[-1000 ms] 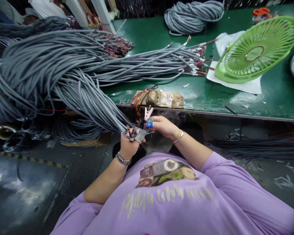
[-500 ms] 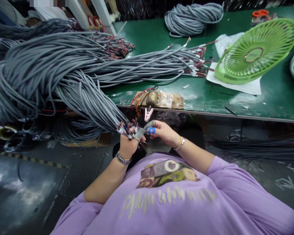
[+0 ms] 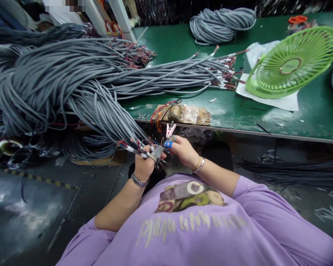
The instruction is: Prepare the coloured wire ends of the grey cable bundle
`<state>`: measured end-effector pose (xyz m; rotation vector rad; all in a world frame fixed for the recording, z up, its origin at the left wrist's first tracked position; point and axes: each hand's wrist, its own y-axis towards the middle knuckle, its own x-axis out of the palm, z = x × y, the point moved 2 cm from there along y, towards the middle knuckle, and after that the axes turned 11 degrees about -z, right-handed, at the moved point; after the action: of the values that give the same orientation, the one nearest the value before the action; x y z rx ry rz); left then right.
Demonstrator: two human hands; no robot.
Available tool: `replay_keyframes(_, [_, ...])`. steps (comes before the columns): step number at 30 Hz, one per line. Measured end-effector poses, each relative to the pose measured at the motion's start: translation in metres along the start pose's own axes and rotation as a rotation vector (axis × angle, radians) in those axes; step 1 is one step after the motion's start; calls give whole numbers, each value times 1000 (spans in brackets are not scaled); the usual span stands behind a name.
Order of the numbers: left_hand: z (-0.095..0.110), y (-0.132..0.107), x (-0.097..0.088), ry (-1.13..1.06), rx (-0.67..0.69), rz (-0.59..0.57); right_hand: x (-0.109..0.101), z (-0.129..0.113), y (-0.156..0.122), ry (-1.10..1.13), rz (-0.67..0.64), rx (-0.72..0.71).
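Note:
My left hand (image 3: 144,167) is closed around the stripped ends of several grey cables (image 3: 111,112), which hang down over the table edge. Thin coloured wires (image 3: 154,142) fan out above its fingers, and grey tape wraps its thumb (image 3: 156,152). Just to the right, my right hand (image 3: 185,152) pinches at the tips of these wires, seemingly on a single wire; the exact grip is too small to see clearly. Blue tape (image 3: 168,144) covers one of its fingers, grey tape another. A pink clothes peg (image 3: 170,129) sits just above these fingertips, at the table edge.
On the green table (image 3: 235,123) lie more grey cables (image 3: 166,79), a coiled cable (image 3: 222,24), a green fan (image 3: 291,66), orange-handled scissors (image 3: 297,19) and a taped wooden block (image 3: 187,113). Dark cables (image 3: 294,171) lie low at the right. Another person (image 3: 65,16) is partly visible behind.
My right hand has shifted slightly left, closer to the wire ends in my left hand. Some cable ends now spread further left of my left hand. The view has shifted a little.

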<state>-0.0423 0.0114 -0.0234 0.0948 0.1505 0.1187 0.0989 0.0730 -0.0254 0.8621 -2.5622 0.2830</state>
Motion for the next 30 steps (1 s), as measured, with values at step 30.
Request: replay_keyframes(30, [1, -2, 7, 55, 40, 166, -2, 10, -3, 219, -64, 102])
